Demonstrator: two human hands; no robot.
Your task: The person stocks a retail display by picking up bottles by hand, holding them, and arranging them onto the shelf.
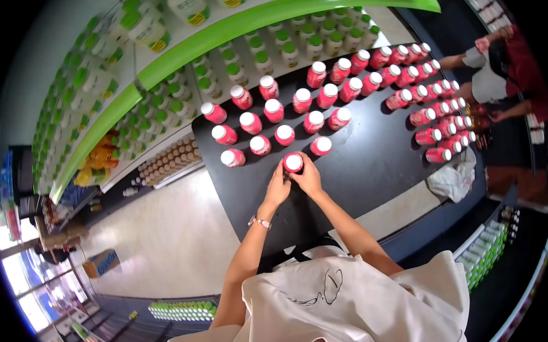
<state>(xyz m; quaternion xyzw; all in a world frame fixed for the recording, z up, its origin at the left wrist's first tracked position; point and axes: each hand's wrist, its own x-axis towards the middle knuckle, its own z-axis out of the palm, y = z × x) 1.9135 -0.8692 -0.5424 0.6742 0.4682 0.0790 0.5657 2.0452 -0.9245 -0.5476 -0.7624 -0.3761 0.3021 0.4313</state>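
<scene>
A red bottle with a white cap (293, 163) stands at the near side of a black table (365, 161), between my two hands. My left hand (278, 185) curls around its left side, and my right hand (307, 177) closes on its right side. A bracelet circles my left wrist. Just beyond are several matching red bottles in loose rows, the nearest being one bottle (320, 146) to the right and another bottle (260, 145) to the left. The lower part of the held bottle is partly hidden by my fingers.
More red bottles (428, 136) crowd the table's right end, near a person in a red top (527, 80). A white plastic bag (455, 178) hangs by that end. Behind the table, shelves with a green edge (219, 39) hold green-capped bottles. A cardboard box (101, 263) sits on the floor.
</scene>
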